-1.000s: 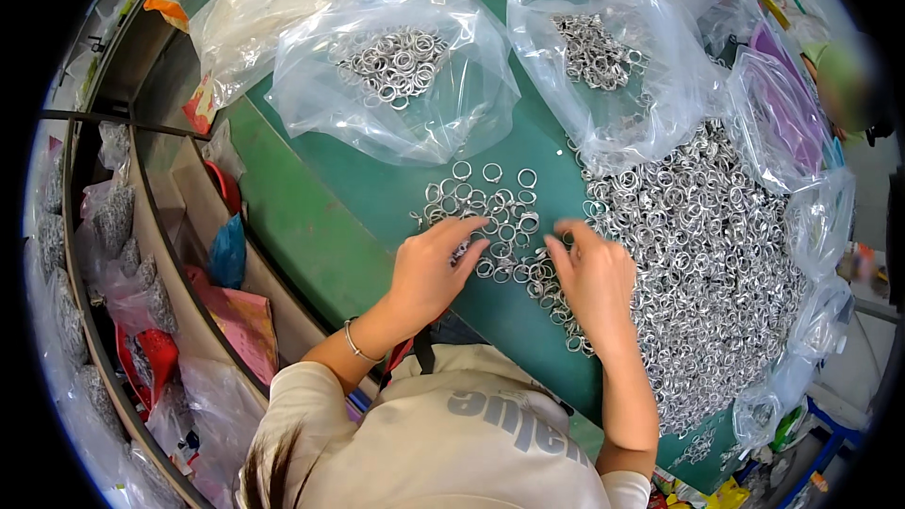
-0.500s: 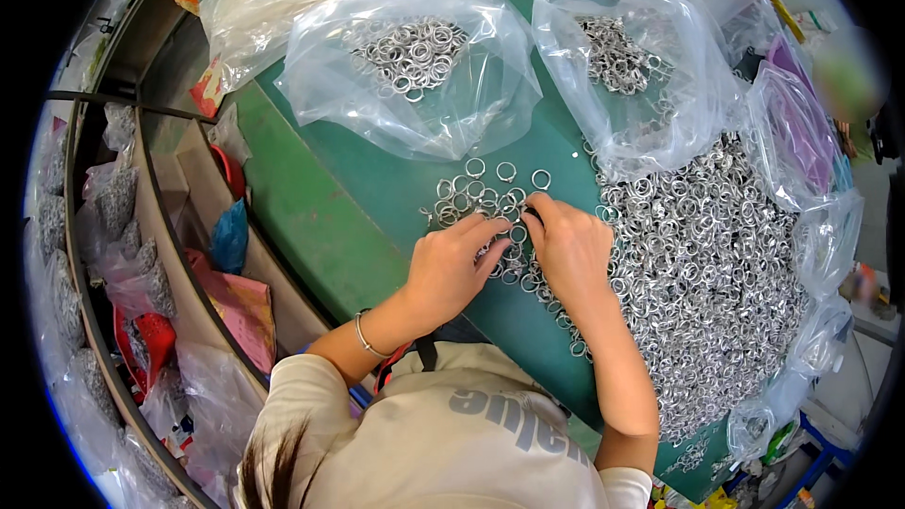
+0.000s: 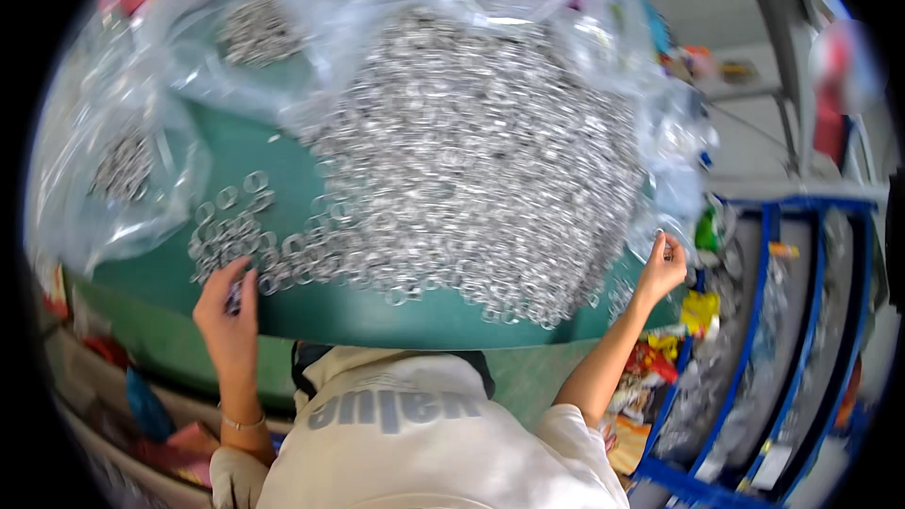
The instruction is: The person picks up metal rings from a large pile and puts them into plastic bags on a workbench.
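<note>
A small cluster of silver metal rings [image 3: 226, 231] lies at the left of the green table. My left hand [image 3: 224, 311] is at its near edge, thumb and forefinger curled around a few rings [image 3: 235, 298] that show between them, smeared by motion. Far to the right, my right hand [image 3: 664, 271] is raised over the table's right end, fingertips pinched together. Something small seems to be in that pinch, too blurred to name. Between the hands spreads a big heap of silver rings [image 3: 471, 151].
Two clear plastic bags holding rings stand at the left: a nearer bag [image 3: 174, 198] and a farther bag [image 3: 222, 90]. More clear plastic [image 3: 674, 165] edges the heap at right. A blue-framed rack [image 3: 768, 320] stands at the right, beside colourful packets [image 3: 650, 363].
My view has swung right, bringing the whole heap and blue rack into sight. My hands, close together over the small cluster before, are now wide apart; the right one has moved far right.
</note>
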Tool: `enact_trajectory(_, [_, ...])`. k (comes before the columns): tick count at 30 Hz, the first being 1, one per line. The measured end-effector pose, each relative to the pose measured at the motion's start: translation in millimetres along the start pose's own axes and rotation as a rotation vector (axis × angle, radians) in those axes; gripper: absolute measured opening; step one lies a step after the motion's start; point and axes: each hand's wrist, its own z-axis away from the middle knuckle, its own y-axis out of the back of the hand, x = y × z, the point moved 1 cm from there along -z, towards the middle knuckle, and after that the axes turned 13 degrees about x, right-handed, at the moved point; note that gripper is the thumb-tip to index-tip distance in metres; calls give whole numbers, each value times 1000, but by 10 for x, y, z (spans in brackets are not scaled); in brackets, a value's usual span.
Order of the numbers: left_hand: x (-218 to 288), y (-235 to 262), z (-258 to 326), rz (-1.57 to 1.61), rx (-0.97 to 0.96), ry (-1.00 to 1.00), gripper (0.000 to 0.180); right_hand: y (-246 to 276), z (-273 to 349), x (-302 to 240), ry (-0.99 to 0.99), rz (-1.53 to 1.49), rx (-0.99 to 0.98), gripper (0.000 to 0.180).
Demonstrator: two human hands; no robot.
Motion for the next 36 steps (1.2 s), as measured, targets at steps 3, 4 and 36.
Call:
enact_trajectory(3, [4,-44,14,-7,-36,19,12,3,-363,893,-92,298,96,23])
enact_trajectory(4, [-15,-40,-4,-23,-57,23,11,-1,-399,1111,-98,239,63,24])
enact_trajectory(36, [3,40,197,-122,-39,15,20,-11,1772,-2788,532,-522,-755,19])
